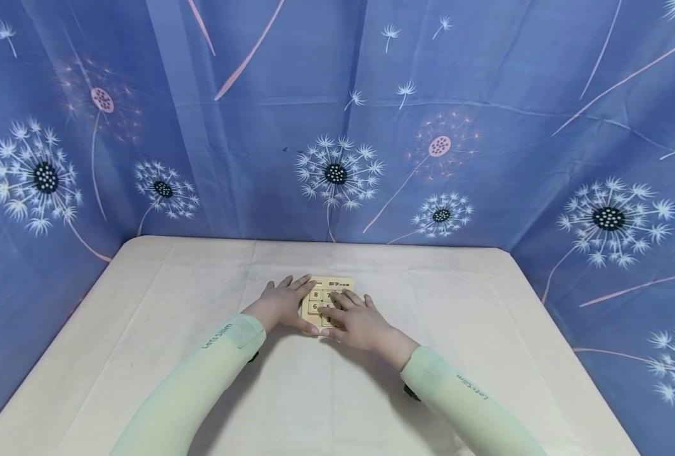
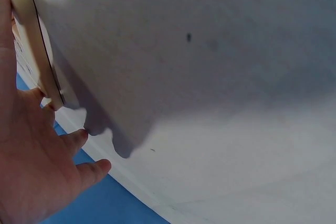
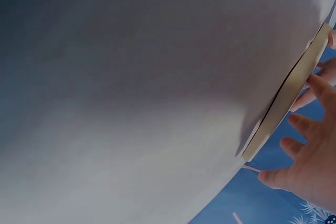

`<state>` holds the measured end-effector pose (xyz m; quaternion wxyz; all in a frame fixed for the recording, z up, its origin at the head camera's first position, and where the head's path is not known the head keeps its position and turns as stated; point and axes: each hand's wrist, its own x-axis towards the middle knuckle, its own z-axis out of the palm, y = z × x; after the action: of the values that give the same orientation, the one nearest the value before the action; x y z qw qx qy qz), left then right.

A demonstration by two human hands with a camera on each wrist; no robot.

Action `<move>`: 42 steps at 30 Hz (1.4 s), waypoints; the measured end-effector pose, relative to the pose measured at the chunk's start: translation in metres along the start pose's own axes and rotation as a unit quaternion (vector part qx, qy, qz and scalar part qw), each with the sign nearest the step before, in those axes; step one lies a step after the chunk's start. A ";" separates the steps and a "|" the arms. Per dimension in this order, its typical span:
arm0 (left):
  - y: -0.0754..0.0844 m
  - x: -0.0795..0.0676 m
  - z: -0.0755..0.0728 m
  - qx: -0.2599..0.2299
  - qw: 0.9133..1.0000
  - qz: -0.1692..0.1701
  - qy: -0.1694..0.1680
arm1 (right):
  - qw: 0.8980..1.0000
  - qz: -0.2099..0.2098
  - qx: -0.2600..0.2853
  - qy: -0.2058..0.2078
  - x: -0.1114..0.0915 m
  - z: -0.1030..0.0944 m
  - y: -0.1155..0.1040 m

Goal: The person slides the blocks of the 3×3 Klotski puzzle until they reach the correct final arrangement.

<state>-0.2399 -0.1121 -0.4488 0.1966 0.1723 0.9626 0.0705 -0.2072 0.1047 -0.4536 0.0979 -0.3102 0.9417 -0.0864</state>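
A yellow number slide puzzle [image 1: 316, 320] lies on the table, with tiles marked 8, 7, 6 and 5 showing. My left hand [image 1: 284, 305] holds its left side, thumb at the near edge and index finger by the far corner. In the left wrist view, the other fingers of that hand spread past the puzzle's edge [image 2: 39, 51]. Over the right part of the tiles lies my right hand [image 1: 366, 324], its index fingertip touching them and its thumb by the near edge. Several tiles are hidden beneath it. The right wrist view shows the puzzle's side [image 3: 286, 98] and spread fingers.
A pale cloth covers the table [image 1: 143, 354]. Blue curtains [image 1: 257, 171] with dandelion prints stand behind the table and along both sides. Light green sleeves [image 1: 194, 380] cover both forearms.
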 end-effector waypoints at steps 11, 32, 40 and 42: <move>0.000 0.000 -0.002 0.000 1.000 -0.003 -0.003 | 1.000 -0.006 -0.012 0.002 -0.001 -0.001 -0.001; 0.000 -0.001 0.000 -0.007 1.000 -0.003 -0.004 | 1.000 -0.022 -0.011 0.013 -0.007 0.002 -0.002; 0.001 -0.001 -0.001 -0.010 1.000 -0.005 -0.009 | 1.000 -0.026 -0.005 0.014 -0.010 0.003 -0.002; 0.001 -0.001 -0.001 -0.010 1.000 -0.004 -0.008 | 1.000 -0.028 -0.004 0.014 -0.010 0.004 -0.002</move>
<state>-0.2392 -0.1117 -0.4475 0.2066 0.1668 0.9609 0.0780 -0.1971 0.1090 -0.4554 0.0809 -0.3356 0.9342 -0.0894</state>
